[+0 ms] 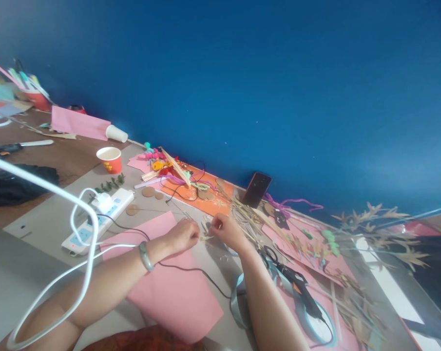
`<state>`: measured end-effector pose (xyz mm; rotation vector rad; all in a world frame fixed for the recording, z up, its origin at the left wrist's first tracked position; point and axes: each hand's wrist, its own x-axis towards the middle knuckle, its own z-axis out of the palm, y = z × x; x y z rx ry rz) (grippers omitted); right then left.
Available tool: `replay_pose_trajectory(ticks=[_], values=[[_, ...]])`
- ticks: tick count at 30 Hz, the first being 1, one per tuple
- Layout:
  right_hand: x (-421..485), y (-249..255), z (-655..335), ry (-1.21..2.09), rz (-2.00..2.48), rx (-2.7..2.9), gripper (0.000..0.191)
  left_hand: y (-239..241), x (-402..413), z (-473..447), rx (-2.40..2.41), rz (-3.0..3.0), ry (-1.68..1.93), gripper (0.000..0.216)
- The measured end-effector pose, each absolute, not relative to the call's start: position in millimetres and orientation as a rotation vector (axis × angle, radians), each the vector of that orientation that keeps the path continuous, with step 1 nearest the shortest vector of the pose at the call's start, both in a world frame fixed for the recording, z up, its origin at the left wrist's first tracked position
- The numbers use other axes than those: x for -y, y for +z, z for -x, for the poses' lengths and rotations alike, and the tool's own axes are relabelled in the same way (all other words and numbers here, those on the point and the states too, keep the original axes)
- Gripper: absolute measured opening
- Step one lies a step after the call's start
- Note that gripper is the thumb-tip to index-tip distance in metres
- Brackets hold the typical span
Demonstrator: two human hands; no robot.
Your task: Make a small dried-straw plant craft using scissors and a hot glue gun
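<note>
My left hand [185,236], with a bangle [145,257] on its wrist, is closed above the top of a pink paper sheet [172,302]. Close by on the right, my right hand [227,232] is closed with thumb and fingertips in a pinch. The two hands are a short gap apart. Small pale straw-like bits [205,238] show in the gap. Whatever either hand holds is hidden or too small to name.
A white cable [92,253] loops over my left forearm near a power strip [99,222]. A paper cup [110,160] stands behind it. Dried stalks [247,219], a leaning phone [256,189], scissors [270,253], a glue gun [297,282] and ribbon rolls [320,324] lie rightward. A blue wall [264,87] rises behind.
</note>
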<state>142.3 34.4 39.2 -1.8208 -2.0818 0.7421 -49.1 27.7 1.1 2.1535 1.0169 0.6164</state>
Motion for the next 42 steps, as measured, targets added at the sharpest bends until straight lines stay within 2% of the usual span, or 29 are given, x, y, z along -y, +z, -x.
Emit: replay_pose_trajectory(ticks=[5, 7, 9, 13, 20, 30, 42], values=[[-29, 48, -142, 0.965, 1.649, 2.246, 0.014, 1, -35, 55, -1.020, -1.808, 0.670, 0.010], [-28, 52, -140, 1.001, 1.612, 2.249, 0.011, 3, -38, 57, -1.029, -1.723, 0.706, 0.011], [-27, 57, -139, 1.112, 1.569, 2.203, 0.007, 4, -39, 58, -1.014, -1.660, 0.734, 0.010], [-28, 61, -139, 1.340, 1.491, 1.939, 0.018, 9, -40, 59, -0.965, -1.525, 0.774, 0.017], [-30, 57, -140, 1.314, 1.435, 1.730, 0.024, 12, -42, 63, -0.846, -1.295, 0.847, 0.026], [-25, 68, -136, 1.358, 1.332, 1.499, 0.027, 25, -39, 64, -0.766, -1.103, 0.926, 0.021], [-33, 55, -137, 1.392, 1.177, 1.080, 0.032, 29, -42, 59, -0.825, -0.915, 1.130, 0.022]])
